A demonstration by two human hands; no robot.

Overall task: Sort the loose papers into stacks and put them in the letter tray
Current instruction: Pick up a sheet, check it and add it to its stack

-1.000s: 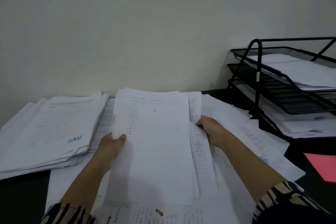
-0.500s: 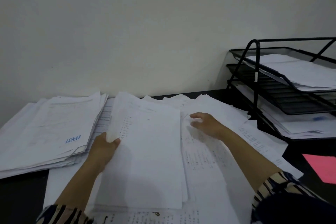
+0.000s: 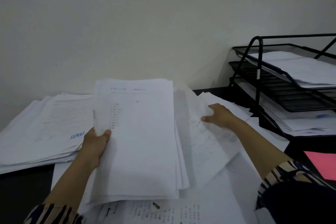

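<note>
One word can be read: "LUNAS" in blue capitals on the top sheet of the left stack, which lies on the dark bench. Print on the other pages is too blurred to read. The left hand grips the left edge of a thick sheaf of papers held up over the bench, thumb on top, fingers curled beneath. The right hand pinches a single blurred sheet, lifted from the loose papers spread beside the sheaf. At far right stands the black mesh letter tray, with papers in its top and bottom tiers. A pink sheet lies below it.
</note>
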